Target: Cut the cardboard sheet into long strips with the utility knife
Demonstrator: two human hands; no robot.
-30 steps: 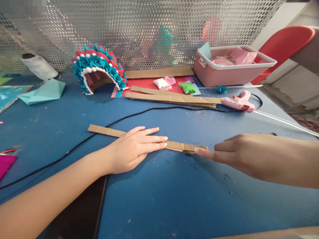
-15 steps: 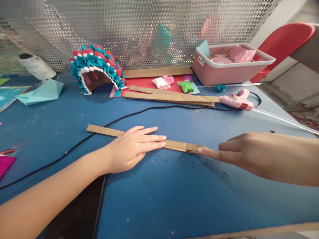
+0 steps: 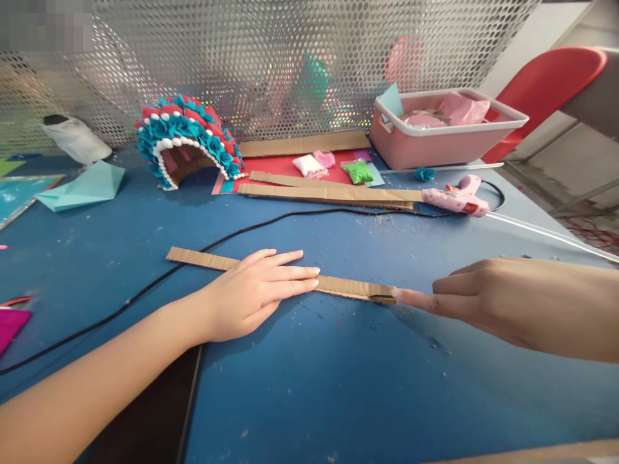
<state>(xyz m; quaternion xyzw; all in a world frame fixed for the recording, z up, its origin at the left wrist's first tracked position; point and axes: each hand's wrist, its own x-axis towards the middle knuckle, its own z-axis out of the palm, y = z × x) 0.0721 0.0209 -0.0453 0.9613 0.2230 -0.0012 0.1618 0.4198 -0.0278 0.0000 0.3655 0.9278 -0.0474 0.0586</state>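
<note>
A narrow cardboard strip lies on the blue table, slanting slightly down to the right. My left hand rests flat across its middle, fingers spread apart. My right hand is at the strip's right end, its index finger stretched out and the fingertip touching the end. Its other fingers are bent back and the thumb is hidden. At that end a small dark gap shows along the front edge of the cardboard. The left end crosses a black cable.
Behind lie more cardboard strips, a pink glue gun, clay packets and a pink basket. A decorated arch stands back left, near folded blue paper. A dark flat panel is under my left forearm.
My right index finger has shifted slightly right, toward the tip of the strip, and the gap at that end now shows more. My left hand stays in place on the strip.
</note>
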